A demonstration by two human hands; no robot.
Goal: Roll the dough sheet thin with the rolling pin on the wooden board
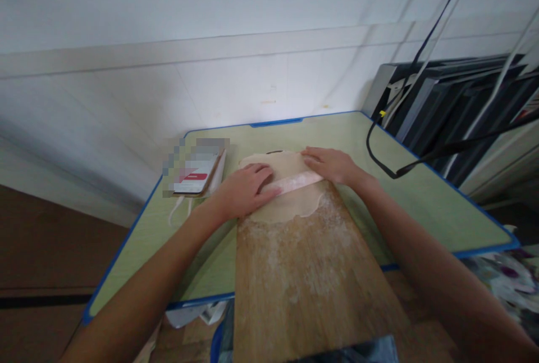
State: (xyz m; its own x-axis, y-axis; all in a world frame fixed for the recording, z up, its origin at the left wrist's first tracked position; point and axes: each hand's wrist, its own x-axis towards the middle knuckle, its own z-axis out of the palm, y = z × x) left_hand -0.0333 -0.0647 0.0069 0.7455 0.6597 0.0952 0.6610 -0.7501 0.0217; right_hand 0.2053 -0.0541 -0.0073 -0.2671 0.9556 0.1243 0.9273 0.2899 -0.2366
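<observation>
A pale sheet of dough [269, 214] lies flat across the far end of a wooden board [290, 290] dusted with flour. Across the dough runs a light-coloured rolling pin [295, 182], slightly slanted, its right end farther away. My left hand [246, 189] is closed over the pin's left end, thumb along it and fingers curled beyond. At the other end, my right hand [330, 163] grips the pin, fingers bent over it near the dough's right edge. Both ends of the pin are hidden under my hands.
The board rests on a green table [421, 211] with a blue edge and overhangs its front. At the left stands a propped phone [196, 175] with a white cable [174, 208]. Black straps [396, 172] hang at the right, near dark flat panels [458, 104]. A white wall [269, 82] closes the back.
</observation>
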